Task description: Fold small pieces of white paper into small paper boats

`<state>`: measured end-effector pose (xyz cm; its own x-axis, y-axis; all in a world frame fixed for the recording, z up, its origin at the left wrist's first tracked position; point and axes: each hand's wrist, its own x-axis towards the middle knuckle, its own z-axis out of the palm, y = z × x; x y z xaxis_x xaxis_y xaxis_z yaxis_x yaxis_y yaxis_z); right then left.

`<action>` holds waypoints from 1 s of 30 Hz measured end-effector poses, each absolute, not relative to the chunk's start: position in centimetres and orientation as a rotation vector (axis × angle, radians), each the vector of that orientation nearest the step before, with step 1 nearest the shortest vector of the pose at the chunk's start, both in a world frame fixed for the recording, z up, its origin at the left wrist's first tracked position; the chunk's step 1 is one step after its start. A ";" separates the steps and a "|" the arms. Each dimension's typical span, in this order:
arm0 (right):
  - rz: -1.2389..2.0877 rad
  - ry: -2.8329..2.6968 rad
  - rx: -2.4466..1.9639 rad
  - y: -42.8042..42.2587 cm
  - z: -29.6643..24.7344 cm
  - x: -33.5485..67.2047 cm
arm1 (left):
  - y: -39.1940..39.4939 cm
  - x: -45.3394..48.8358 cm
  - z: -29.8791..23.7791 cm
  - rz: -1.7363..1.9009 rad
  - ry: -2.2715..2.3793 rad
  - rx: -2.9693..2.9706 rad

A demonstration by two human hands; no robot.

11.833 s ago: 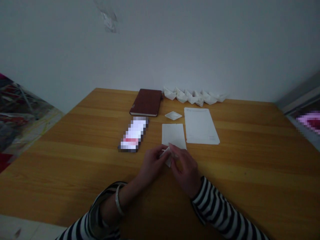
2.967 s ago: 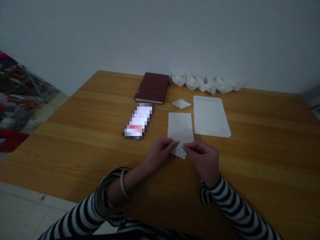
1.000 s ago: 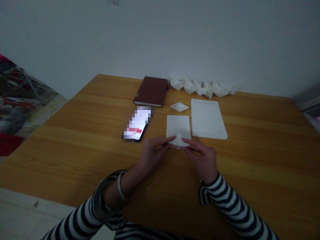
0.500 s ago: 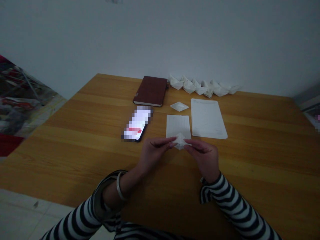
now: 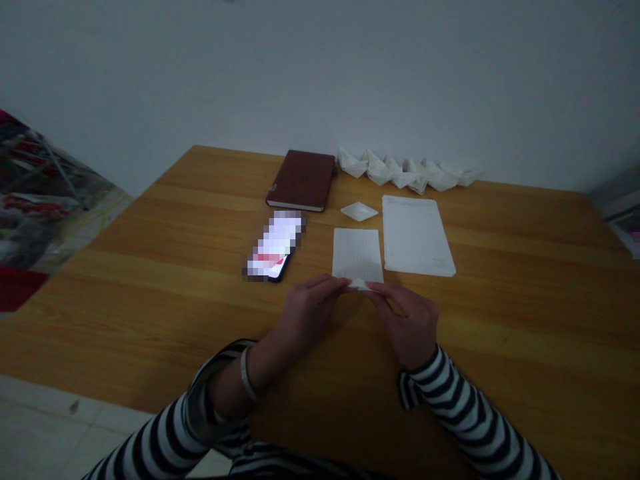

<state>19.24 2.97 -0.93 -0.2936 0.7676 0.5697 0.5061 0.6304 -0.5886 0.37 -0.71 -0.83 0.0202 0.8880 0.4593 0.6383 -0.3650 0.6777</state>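
Right at the centre, the folded paper [image 5: 359, 285] sits between the two hands, a slim white strip over the near edge of a sheet [image 5: 357, 253]; whether the two touch, can't tell. The left hand [image 5: 310, 312] is clamped on one end, the right hand [image 5: 407, 327] pinches the other, and their fingertips are close together! Just beyond the sheet lies a white paper diamond [image 5: 359, 211], with a larger page [image 5: 419, 237] to its right. Over on the left, a phone [image 5: 276, 247], screen lit but pixelated, and behind it a closed brown notebook [image 5: 301, 180]. And at the back of the worktop [image 5: 150, 267], paper boats [image 5: 405, 171] line up in a row near the wall [image 5: 320, 73].
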 end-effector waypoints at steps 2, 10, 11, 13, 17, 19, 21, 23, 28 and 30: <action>0.359 -1.973 -0.999 3.0 -0.9 19.2 | -0.7 0.4 -0.8 1.253 1.582 2.031; 0.372 -1.939 -1.018 3.2 -0.8 19.0 | -0.4 0.5 -0.3 1.203 1.603 1.987; 0.383 -1.940 -1.017 3.2 -0.8 19.0 | -0.4 0.5 -0.3 1.200 1.571 1.995; 0.403 -1.957 -1.011 3.2 -0.8 19.0 | -0.3 0.5 -0.1 1.184 1.482 2.005; 0.432 -1.999 -0.980 2.9 -0.8 18.8 | -0.3 0.6 0.0 1.163 1.401 1.950; 0.488 -1.985 -0.977 2.8 -0.8 18.7 | -0.3 0.7 0.1 1.183 1.416 1.920; 0.595 -1.937 -1.003 2.7 -0.7 18.7 | -0.4 0.8 0.2 1.222 1.436 1.882; 0.738 -1.860 -1.048 2.6 -0.7 18.6 | -0.4 0.9 0.3 1.263 1.449 1.824; 1.096 -1.691 -1.110 2.7 -0.5 18.4 | -0.5 1.1 0.7 1.315 1.520 1.709; 1.158 -1.693 -1.085 2.7 -0.3 18.4 | -0.6 1.3 0.8 1.302 1.530 1.694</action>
